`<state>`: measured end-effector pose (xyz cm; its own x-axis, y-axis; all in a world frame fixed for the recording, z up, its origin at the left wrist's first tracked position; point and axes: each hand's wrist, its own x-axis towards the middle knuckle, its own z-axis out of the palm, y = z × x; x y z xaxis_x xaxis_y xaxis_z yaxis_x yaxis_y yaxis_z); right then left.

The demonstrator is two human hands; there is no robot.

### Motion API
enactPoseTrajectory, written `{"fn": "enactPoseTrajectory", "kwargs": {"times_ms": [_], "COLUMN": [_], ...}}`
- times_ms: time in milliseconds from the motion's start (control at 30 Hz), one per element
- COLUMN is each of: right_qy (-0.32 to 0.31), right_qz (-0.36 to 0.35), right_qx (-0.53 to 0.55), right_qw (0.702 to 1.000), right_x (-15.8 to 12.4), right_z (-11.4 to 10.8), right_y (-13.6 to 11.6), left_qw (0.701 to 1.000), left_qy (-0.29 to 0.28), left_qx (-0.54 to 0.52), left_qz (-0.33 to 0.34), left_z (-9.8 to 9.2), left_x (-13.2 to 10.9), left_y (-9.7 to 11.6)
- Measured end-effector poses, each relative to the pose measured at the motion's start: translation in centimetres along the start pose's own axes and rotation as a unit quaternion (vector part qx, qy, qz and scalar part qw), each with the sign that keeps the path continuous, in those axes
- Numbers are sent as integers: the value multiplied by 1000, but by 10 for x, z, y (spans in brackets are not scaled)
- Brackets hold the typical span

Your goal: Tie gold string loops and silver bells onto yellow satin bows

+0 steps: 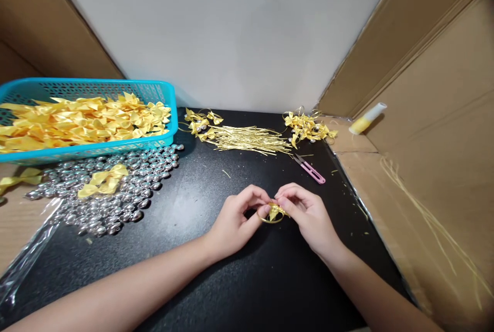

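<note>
My left hand (241, 216) and my right hand (304, 213) meet over the front middle of the black table. Between their pinched fingertips is a yellow ribbon bow (275, 211) with a loop of gold cord (272, 221) curving below it. My left thumb and forefinger close on the left side of the loop. The right thumb and forefinger grip the bow's upper right side. Fingers partly cover the bow, so its knot is hard to make out. Beyond my right hand lies a pair of pink thread snips (311, 170).
A turquoise basket (116, 142) of yellow bows stands at the left. Silver bells or beads (111, 213) spread before it, with loose bows (103, 181) on top. Gold cord lengths (250, 139) lie at the back, beside finished-looking bow clusters (309, 127). A thread spool (367, 119) stands right.
</note>
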<state>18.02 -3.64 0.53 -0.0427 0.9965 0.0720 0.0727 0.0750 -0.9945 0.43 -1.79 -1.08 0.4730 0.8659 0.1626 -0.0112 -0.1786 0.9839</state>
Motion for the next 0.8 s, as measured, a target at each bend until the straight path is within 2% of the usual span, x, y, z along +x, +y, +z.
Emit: {"fn": "enactPoseTrajectory", "kwargs": {"times_ms": [467,800], "right_qy": [14,25], "right_qz": [-1,38], "right_qx": [-41,-4], "right_qw": [999,999], "right_x": [0,-2], "right_z": [3,4], "right_y": [-1,-4], "left_qw": [1000,999], "left_qy": [11,20], "left_qx": [-9,-26], "left_qz": [-12,-23], "left_z": [1,1], "left_x": [-1,1], "left_y": [-2,3]}}
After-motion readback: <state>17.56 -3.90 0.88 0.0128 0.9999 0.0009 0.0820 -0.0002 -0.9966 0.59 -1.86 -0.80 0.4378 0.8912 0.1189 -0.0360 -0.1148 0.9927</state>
